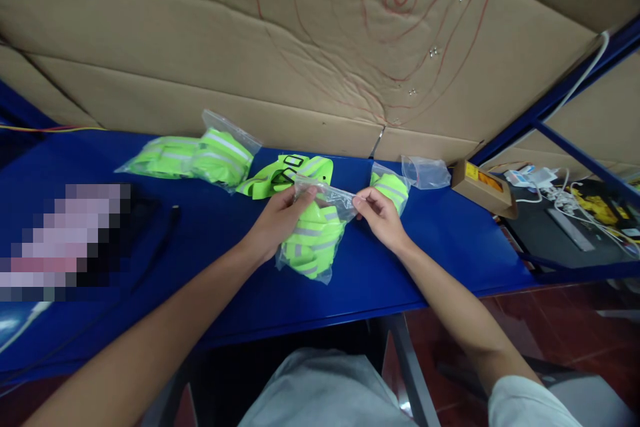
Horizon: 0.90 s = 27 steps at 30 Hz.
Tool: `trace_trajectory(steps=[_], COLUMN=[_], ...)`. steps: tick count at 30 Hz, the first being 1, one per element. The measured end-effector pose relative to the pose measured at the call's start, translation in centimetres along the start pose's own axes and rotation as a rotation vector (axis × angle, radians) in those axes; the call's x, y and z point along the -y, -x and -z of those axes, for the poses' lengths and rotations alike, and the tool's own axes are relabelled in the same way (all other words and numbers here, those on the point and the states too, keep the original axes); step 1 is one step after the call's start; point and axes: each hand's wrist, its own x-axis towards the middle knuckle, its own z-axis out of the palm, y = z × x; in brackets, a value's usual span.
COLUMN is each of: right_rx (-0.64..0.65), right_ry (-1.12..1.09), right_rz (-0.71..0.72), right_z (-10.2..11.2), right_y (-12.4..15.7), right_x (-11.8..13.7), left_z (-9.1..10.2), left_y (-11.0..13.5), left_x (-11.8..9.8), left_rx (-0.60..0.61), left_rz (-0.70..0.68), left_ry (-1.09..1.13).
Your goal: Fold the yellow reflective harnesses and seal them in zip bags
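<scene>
Between my hands is a clear zip bag with a folded neon-yellow reflective strap inside. My left hand pinches its top left edge, thumb on the plastic. At the top right corner, my right hand grips the zip strip between thumb and fingers. Just behind the bag lies a loose reflective strap with black buckles, partly hidden by the bag and my left hand. Another filled bag sits right behind my right hand.
Filled strap bags lie at the back left of the blue table. An unfilled clear bag and a small cardboard box are at the right. A blurred-out device and a black cable occupy the left. Cardboard walls the back.
</scene>
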Motion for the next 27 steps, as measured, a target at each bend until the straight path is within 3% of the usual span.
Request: trace_trajectory(steps=[8,15,19,27], right_rx=[0.019,0.135,0.08,0.03], right_ry=[0.065,0.016,-0.018,0.035], right_rz=[0.062,-0.064,-0.084,0.015], right_z=[0.2,0.3,0.7,0.0], right_y=[0.2,-0.2,-0.3,0.1], right_x=[0.1,0.3,0.0,0.1], left_z=[-0.3,-0.1,-0.1,-0.2], left_y=[0.5,-0.2,-0.4,-0.3], left_x=[-0.5,0.3,0.6,1.1], left_rx=[0.05,-0.027,-0.046,-0.069], left_rz=[0.033,0.021,-0.047,-0.134], left_ry=[0.032,0.044,0.05,-0.022])
